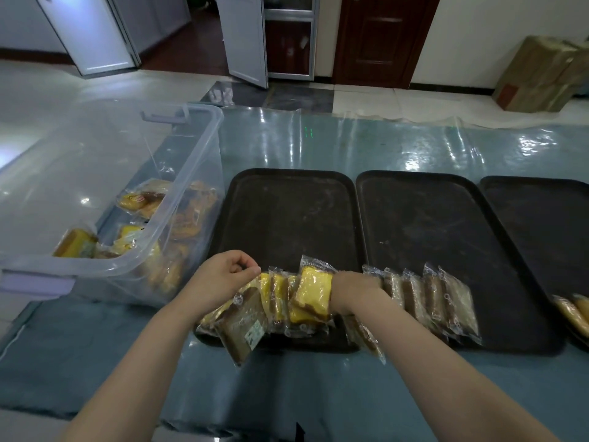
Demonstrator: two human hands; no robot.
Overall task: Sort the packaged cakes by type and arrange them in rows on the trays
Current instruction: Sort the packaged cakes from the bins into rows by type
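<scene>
Three dark trays lie on the tabletop. Left hand fingers curl on a brown cake packet at the left tray's 6 o'clock edge. Right hand grip cannot be told. A clear bin at 9 o'clock holds more packets.

No text can be read anywhere. The brown cake packet at the near edge of the left tray carries a small white label with dark print, but the print is too blurred to make out. A packet in the clear bin shows a red and yellow brand patch, also illegible.
</scene>
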